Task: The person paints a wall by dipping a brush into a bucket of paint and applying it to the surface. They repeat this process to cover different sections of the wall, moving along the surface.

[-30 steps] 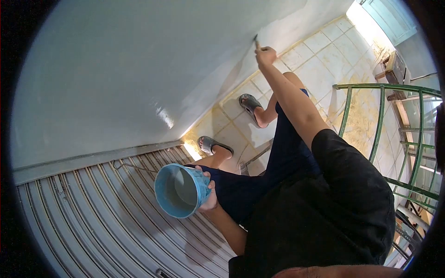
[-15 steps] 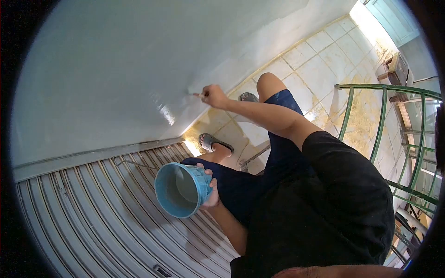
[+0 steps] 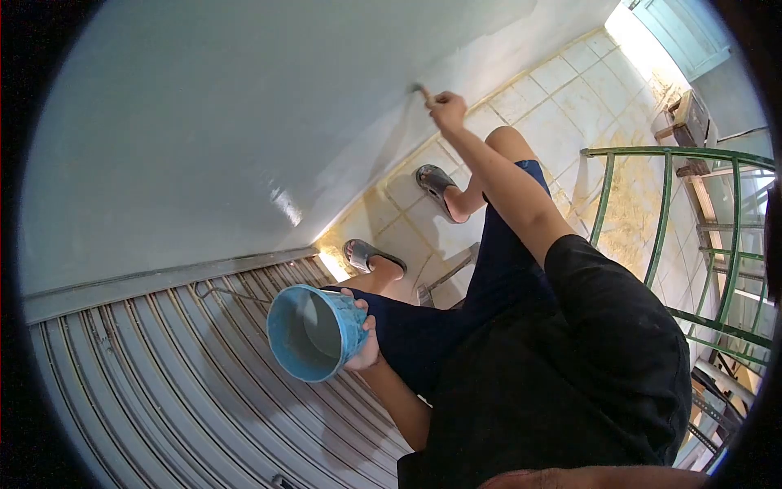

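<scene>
In my right hand (image 3: pixel 447 112) is the handle of a small paintbrush (image 3: pixel 428 95). Its dark bristle end touches, or nearly touches, the pale painted wall (image 3: pixel 244 106), low down near the floor. My left hand (image 3: pixel 366 334) grips a blue plastic bucket (image 3: pixel 281 330) by its side, fingers wrapped round the wall. The bucket tilts toward the camera, and greyish-white paint (image 3: pixel 322 324) shows inside. A wet, shiny patch (image 3: pixel 285 207) glints on the wall left of the brush.
A ribbed metal shutter (image 3: pixel 179 383) runs along the lower left. Stained white floor tiles (image 3: pixel 562 106) lie beyond my sandalled feet. To the right stands a green metal railing (image 3: pixel 664 196), with a wooden stool (image 3: pixel 691 118) behind it.
My right hand has moved up and to the right along the wall with the paintbrush. The bucket in my left hand has barely shifted. More of the far sandal now shows.
</scene>
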`<state>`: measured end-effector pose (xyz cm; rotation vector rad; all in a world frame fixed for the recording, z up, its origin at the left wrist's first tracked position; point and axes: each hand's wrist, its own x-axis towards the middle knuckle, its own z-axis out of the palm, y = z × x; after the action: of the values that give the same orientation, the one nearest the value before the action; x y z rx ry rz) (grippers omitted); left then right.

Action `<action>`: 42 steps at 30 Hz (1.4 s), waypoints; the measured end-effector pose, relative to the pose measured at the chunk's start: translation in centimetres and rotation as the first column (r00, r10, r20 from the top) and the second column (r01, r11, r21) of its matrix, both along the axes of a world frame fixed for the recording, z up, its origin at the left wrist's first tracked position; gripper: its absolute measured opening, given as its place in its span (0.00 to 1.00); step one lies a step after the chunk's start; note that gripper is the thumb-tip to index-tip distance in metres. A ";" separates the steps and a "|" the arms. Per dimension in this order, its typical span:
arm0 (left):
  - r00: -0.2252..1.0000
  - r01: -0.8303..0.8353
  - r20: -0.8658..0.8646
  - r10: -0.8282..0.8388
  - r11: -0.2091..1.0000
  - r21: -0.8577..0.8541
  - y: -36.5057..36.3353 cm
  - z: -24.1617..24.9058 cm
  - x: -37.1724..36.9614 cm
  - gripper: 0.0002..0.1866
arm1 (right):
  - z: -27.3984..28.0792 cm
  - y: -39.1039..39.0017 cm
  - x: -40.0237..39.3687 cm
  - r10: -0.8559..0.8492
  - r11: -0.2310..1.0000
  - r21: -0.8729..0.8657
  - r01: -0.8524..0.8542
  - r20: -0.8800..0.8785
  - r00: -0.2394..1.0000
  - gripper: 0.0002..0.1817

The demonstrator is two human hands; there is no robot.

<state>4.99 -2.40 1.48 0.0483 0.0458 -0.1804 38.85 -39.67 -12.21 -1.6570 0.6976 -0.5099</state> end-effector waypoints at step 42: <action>0.992 -0.110 0.061 0.111 0.993 -0.032 1.4 -1.1 -1.4 0.41 | -3.7 17.2 -3.7 0.455 0.838 -0.330 -0.435 -0.019 0.891 0.11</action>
<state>3.57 -1.01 0.38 0.0229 -0.0165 -0.0687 35.20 -22.44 -15.96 -2.0313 0.1638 -0.3452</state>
